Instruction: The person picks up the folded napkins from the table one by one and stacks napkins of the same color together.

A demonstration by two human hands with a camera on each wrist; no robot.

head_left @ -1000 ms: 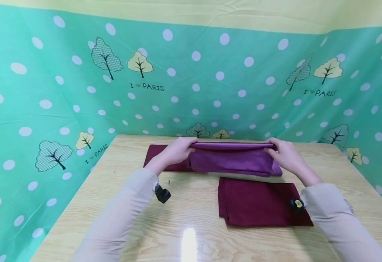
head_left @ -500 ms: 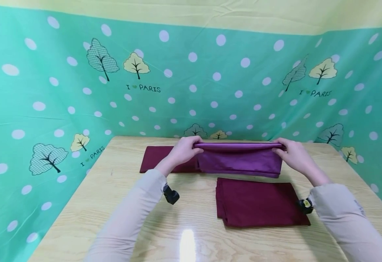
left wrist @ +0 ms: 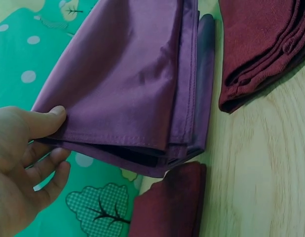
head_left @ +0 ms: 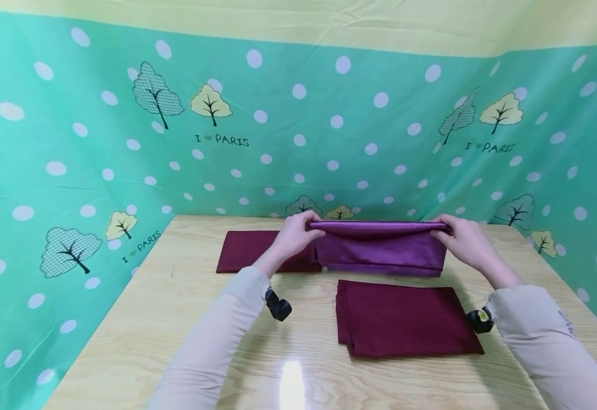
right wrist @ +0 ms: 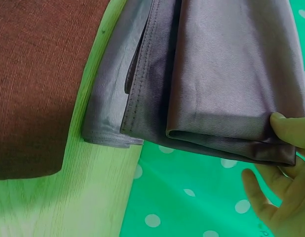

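Head view: the layered purple cloth [head_left: 380, 247] isn't yet laid flat; the left hand [head_left: 290, 237] and right hand [head_left: 463, 239] pinch its raised edge between thumb and fingers. Folded on the counter [head_left: 175, 319]: the far maroon cloth [head_left: 249, 249], at nine o'clock, and near maroon cloth [head_left: 408, 319], at six.

Right hand [right wrist: 285, 197] is down at 4 o'clock, pinching a folded greyish-purple cloth [right wrist: 224, 74] near its bottom corner, thumb on the near face; the cloth fills 12 to 2ish; coarse reddish-brown cloth [right wrist: 39, 84] at 10; pale wood-grain tabletop [right wrist: 68, 207] at 7; green polka-dot fabric [right wrist: 179, 205] around 6.
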